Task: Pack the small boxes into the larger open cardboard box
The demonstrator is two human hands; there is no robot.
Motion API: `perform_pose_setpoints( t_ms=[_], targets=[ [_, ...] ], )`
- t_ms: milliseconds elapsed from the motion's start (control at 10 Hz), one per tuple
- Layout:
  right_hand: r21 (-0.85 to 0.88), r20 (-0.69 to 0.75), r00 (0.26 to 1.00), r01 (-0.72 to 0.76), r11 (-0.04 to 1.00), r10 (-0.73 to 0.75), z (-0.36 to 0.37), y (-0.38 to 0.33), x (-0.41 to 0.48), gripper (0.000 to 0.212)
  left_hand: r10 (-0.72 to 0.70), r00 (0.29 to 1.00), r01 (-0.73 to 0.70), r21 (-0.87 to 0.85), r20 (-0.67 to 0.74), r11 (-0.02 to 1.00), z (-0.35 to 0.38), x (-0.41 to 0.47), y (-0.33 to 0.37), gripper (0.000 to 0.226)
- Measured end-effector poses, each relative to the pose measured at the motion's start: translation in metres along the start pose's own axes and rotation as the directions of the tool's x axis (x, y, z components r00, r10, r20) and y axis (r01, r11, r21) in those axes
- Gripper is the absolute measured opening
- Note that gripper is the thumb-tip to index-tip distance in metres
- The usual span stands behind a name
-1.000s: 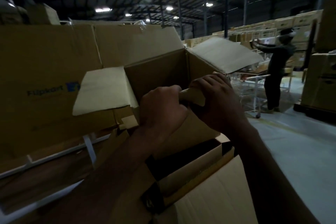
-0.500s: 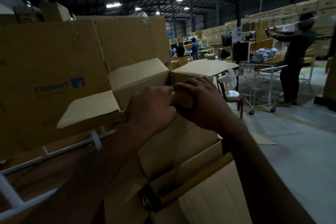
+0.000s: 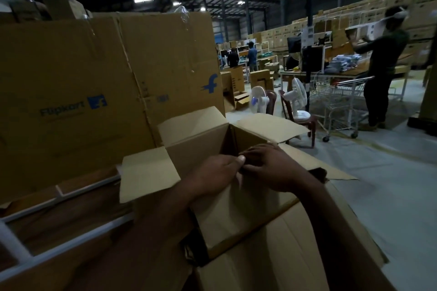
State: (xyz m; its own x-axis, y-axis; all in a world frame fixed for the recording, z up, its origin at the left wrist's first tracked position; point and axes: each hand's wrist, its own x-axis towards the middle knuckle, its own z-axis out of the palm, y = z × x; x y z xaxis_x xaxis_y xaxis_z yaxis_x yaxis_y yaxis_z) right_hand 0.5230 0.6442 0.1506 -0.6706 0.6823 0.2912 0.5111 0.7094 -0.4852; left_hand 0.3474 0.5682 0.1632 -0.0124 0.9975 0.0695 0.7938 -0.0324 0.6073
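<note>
The person's left hand (image 3: 214, 172) and right hand (image 3: 272, 168) meet at the near top edge of a cardboard box (image 3: 196, 149) whose four flaps stand open, one to the left, one at the back, one to the right and one toward the wearer. Both hands are curled closed with their fingertips touching each other over the near wall, but what they pinch is hidden by the fingers: it may be the near flap (image 3: 236, 210) at its fold or some small item, and the dim light does not let one tell. No small boxes are visible as separate things, and the inside of the open box is in shadow (its floor cannot be seen).

A larger carton (image 3: 272, 271) lies low and near, its own flap spread under the wearer's forearms, and the open box seems to sit partly in or against it; which of the two is the packing target cannot be settled from this view. A big printed carton (image 3: 94, 92) stands just behind to the left.

The step in hand looks like seating or folding at the near edge. To do it well, the hands should press evenly along the crease, keep the wall upright, and hold the side flaps clear of the opening.
</note>
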Motion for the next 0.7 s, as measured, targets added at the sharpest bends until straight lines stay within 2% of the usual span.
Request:
perform_pose_setpoints(
  t_ms=[100, 200, 300, 400, 500, 600, 700],
  targets=[
    [0.013, 0.050, 0.997, -0.062, 0.998, 0.062, 0.024, 0.007, -0.008, 0.031, -0.055, 0.998, 0.056, -0.037, 0.028, 0.998, 0.022, -0.001, -0.023, 0.057],
    [-0.063, 0.052, 0.993, -0.098, 0.993, 0.102, 0.042, 0.012, -0.016, 0.032, -0.136, 0.988, 0.141, -0.070, 0.076, 0.988, 0.043, -0.007, -0.037, 0.057],
    [-0.095, 0.052, 0.992, -0.113, 0.989, 0.119, 0.044, 0.011, -0.017, 0.036, -0.055, 0.998, 0.053, -0.084, -0.025, 0.995, 0.050, -0.010, -0.035, 0.047],
    [-0.069, 0.029, 0.990, -0.133, 0.989, 0.135, 0.045, 0.010, -0.017, 0.036, 0.041, 0.973, -0.012, 0.129, -0.228, 0.992, 0.053, -0.013, -0.037, 0.046],
    [-0.092, -0.093, 0.986, -0.148, 0.985, 0.140, 0.051, 0.008, -0.023, 0.043, 0.155, 0.883, 0.076, 0.462, -0.442, 0.884, 0.051, -0.025, -0.044, 0.048],
    [-0.083, -0.220, 0.970, -0.126, 0.989, 0.106, 0.064, -0.007, -0.033, 0.078, 0.174, 0.870, 0.098, 0.507, -0.462, 0.856, 0.044, -0.050, -0.042, 0.048],
    [-0.133, -0.219, 0.975, -0.069, 0.989, 0.038, 0.072, -0.031, -0.037, 0.109, 0.146, 0.848, 0.211, 0.578, -0.509, 0.788, 0.028, -0.070, -0.045, 0.067]
  ],
)
